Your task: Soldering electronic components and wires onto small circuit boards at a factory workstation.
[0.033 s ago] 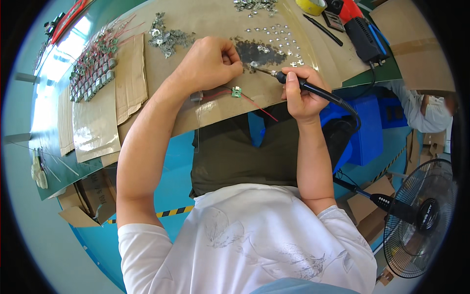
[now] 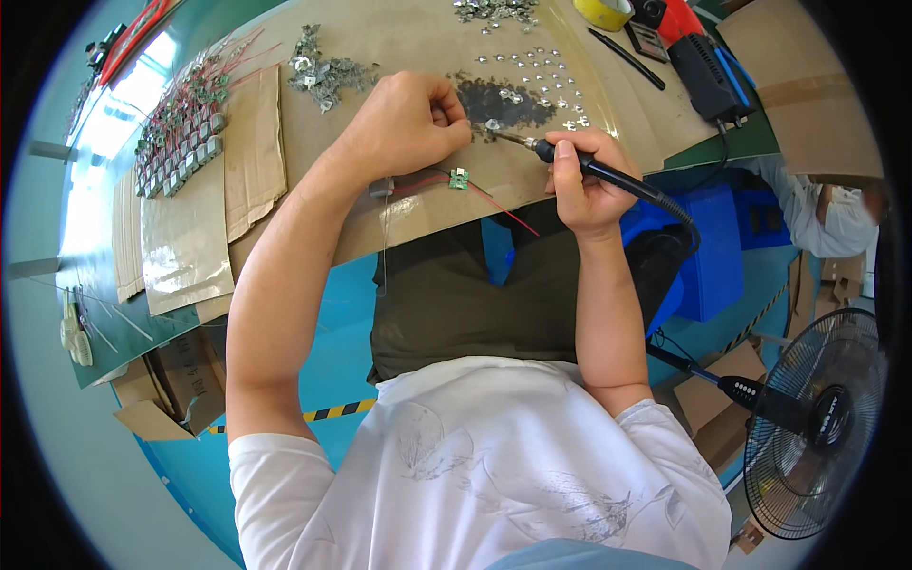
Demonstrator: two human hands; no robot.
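Note:
My right hand [image 2: 584,185] grips a black soldering iron [image 2: 617,179] like a pen. Its tip rests on a small metal piece [image 2: 492,124] at the edge of a dark scorched patch [image 2: 499,100] on the cardboard-covered bench [image 2: 418,38]. My left hand [image 2: 408,119] is curled into a fist right beside that piece, fingertips toward it; whether anything is pinched in them is hidden. A small green circuit board [image 2: 460,179] with red wires lies just below the left hand, near the bench edge.
Rows of wired parts [image 2: 180,133] lie at the far left, with a pile of metal pieces [image 2: 323,71] nearby. Small metal tabs [image 2: 546,66], a yellow tape roll [image 2: 605,11] and a soldering station [image 2: 708,76] sit at the right. A fan [image 2: 817,418] and another person's sleeve [image 2: 807,218] are to my right.

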